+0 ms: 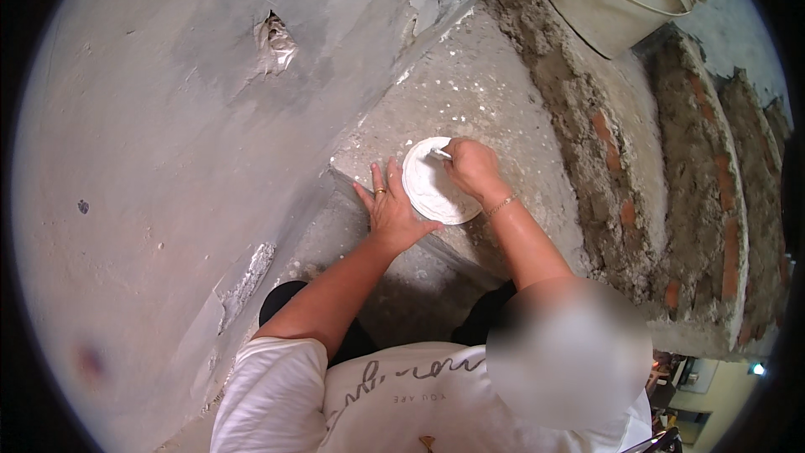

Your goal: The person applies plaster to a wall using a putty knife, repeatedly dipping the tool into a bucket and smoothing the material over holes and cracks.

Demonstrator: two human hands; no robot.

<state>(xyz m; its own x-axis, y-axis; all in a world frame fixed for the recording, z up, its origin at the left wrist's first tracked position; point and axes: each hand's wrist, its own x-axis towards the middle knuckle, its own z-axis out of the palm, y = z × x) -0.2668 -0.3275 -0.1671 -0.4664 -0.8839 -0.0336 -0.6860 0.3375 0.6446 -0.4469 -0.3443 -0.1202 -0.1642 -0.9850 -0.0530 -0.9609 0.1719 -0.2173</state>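
Observation:
A round white tub [408, 193] stands on the rough concrete step and holds a thick white paste. My left hand [392, 211] lies against the tub's left and near side, its fingers spread and its thumb along the near rim. A ring is on one finger. Over the tub's far right rim, my right hand [475, 169] is closed around a thin, light-coloured tool [440, 153]. The tool's tip dips towards the paste; its kind cannot be made out.
A grey plastered wall [184, 134] with chipped holes rises on the left. White-speckled concrete [470, 75] surrounds the tub. Rough steps of brick and mortar [616, 176] lie to the right. A dirty white bucket [616, 4] with a wire handle stands far right.

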